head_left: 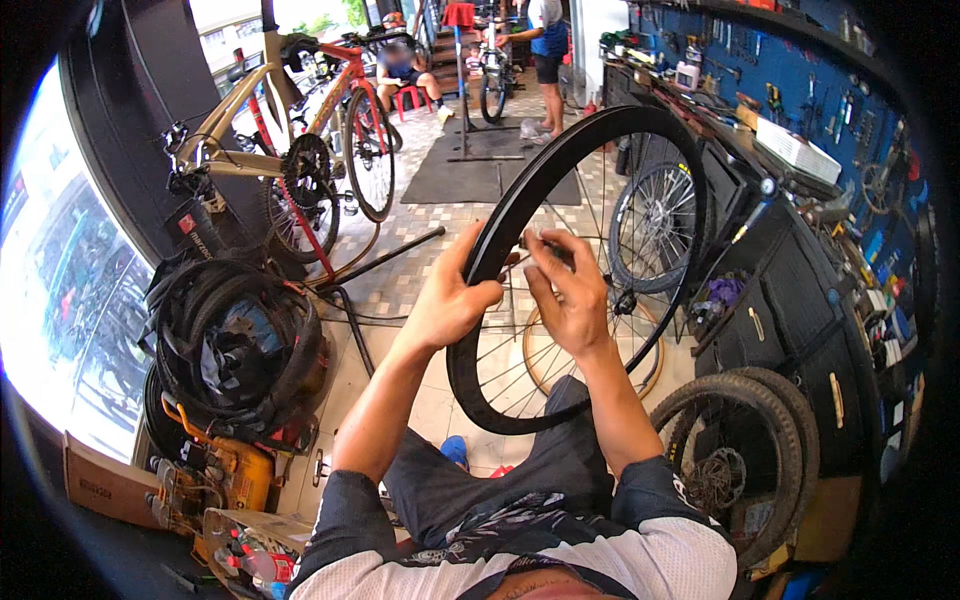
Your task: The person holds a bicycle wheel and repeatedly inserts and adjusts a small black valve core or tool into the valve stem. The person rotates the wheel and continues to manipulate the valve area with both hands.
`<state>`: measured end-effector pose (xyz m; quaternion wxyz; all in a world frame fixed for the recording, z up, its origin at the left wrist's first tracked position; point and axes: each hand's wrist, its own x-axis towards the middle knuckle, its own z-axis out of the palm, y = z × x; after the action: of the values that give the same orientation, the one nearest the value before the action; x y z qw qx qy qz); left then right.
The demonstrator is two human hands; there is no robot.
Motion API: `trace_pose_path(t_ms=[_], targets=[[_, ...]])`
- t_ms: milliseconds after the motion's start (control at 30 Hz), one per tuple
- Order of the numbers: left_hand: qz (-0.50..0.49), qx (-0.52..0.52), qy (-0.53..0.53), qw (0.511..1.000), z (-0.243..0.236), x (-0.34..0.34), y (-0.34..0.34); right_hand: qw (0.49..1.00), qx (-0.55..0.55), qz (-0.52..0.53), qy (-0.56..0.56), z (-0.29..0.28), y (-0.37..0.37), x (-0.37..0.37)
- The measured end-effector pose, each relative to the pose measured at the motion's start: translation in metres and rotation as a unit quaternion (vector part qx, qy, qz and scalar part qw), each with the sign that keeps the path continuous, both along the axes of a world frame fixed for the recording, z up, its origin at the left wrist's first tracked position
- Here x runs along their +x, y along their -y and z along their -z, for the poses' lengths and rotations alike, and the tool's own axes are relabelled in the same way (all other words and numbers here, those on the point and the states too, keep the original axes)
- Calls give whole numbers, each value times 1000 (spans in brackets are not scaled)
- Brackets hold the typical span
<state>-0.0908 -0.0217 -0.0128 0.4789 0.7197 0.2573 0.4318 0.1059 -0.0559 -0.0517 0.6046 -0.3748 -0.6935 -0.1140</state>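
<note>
A black deep-rimmed bicycle wheel (690, 200) without a tyre stands tilted in front of me, above my lap. My left hand (455, 295) is wrapped round the left side of its rim, thumb on the near face. Beside the inner edge of the rim, my right hand (572, 295) is raised among the spokes with its fingers curled together. Something tiny and pale seems to be at those fingertips, too small to name. The wheel's hub (626, 301) shows just right of my right hand.
Bicycles on a stand (300, 150) are at the left, above a heap of black tyres (230, 340). A yellow compressor (245, 470) sits lower left. Tyred wheels (740, 400) lean at the right by black cabinets (780, 340). Other people (550, 60) are at the back.
</note>
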Motion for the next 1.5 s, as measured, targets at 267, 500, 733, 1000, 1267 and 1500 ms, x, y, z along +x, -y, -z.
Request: trace_pose_path(t_ms=[267, 500, 733, 1000, 1267, 1500], targets=[[36, -16, 13, 999, 14, -9, -9, 990, -79, -109, -28, 8, -16, 8], [98, -19, 93, 991, 9, -10, -9, 986, -86, -138, -42, 8, -16, 3], [62, 2, 67, 996, 14, -5, -10, 967, -141, -151, -153, 8, -17, -6], [12, 82, -15, 996, 12, -7, -7, 976, -124, -81, -160, 30, -31, 2], [16, 15, -3, 1000, 10, -4, -4, 981, -139, -88, -103, 18, -28, 10], [0, 77, 3, 997, 8, 3, -3, 982, -81, -109, -131, 30, -36, 10]])
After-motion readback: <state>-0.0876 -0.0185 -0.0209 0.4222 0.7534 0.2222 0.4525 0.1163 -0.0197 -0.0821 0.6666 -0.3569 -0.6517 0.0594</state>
